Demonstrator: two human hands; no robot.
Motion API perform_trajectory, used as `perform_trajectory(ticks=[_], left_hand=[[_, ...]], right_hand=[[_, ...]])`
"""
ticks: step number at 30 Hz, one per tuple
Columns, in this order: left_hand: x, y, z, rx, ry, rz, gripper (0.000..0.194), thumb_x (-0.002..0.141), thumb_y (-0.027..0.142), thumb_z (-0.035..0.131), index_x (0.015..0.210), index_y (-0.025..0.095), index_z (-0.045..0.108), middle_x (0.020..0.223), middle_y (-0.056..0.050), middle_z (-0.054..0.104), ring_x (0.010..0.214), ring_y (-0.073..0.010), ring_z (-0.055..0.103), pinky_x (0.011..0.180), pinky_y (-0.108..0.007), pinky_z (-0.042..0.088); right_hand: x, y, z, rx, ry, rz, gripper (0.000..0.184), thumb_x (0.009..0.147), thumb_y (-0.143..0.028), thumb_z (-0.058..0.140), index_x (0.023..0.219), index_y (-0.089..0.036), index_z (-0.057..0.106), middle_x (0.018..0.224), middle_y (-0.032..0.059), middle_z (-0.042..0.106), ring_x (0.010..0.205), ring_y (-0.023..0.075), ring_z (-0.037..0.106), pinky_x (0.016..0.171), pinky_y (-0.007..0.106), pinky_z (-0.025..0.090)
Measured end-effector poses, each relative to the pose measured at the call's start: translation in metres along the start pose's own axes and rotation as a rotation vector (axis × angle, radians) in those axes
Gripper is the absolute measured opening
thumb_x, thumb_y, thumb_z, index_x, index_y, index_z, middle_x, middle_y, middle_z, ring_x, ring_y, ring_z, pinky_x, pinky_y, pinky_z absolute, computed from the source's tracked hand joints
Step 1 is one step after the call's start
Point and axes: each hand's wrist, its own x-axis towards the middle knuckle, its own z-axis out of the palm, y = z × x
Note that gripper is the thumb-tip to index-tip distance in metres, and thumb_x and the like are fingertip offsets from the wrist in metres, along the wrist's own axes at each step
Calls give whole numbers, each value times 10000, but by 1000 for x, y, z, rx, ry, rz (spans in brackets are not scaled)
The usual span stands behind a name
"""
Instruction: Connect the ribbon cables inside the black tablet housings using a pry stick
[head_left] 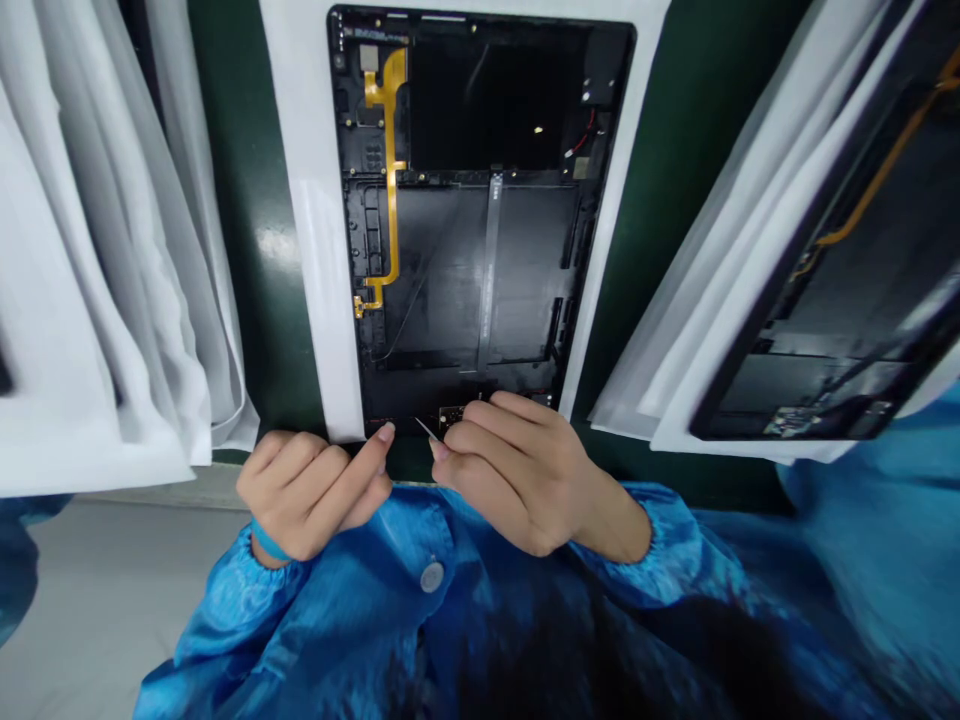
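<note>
I see blue sleeves (420, 610) closest to me, just below the open tablet (480, 230), which I use as my marker for everything here. Both hands sit at the tablet's near edge. My left hand (315, 490) is curled up small, with its pointing finger poking out and its tip touching the tablet's near left corner; I cannot see anything held in it. My right hand (517, 470) is also curled tight, and it pinches a thin pale tool (427, 430) between thumb and finger. The tool's tip points at the near edge of the tablet, right between the two hands. The fingers of the right hand rest over a tiny board part there. The tablet lies with its back off on a white sheet (315, 230), on a dark green table (247, 200). A yellow strip (390, 180) runs up its left side inside. Left of the tablet is a stack of white sheets (97, 250). Right of the tablet lies a second open tablet (847, 280), tilted, on more white sheets.
</note>
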Motion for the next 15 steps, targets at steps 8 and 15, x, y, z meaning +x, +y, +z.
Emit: perform_trajectory(ticks=[8,15], left_hand=[[6,-1,-3,49,-7,82,283,801,163,663,1083,186,675,489,85,526,461,-109,444,510,-309,332],[1,4,-5,-3,20,41,300,790,133,669,1087,174,671,529,58,573,530,-134,473,550,-317,403]], right_hand=[[-6,5,-3,8,-16,15,366,905,-59,601,608,-210,448,638,8,538,636,147,420,543,318,378],[-13,9,0,42,54,49,396,847,-40,661,570,-215,439,589,1,491,589,136,400,509,326,338]])
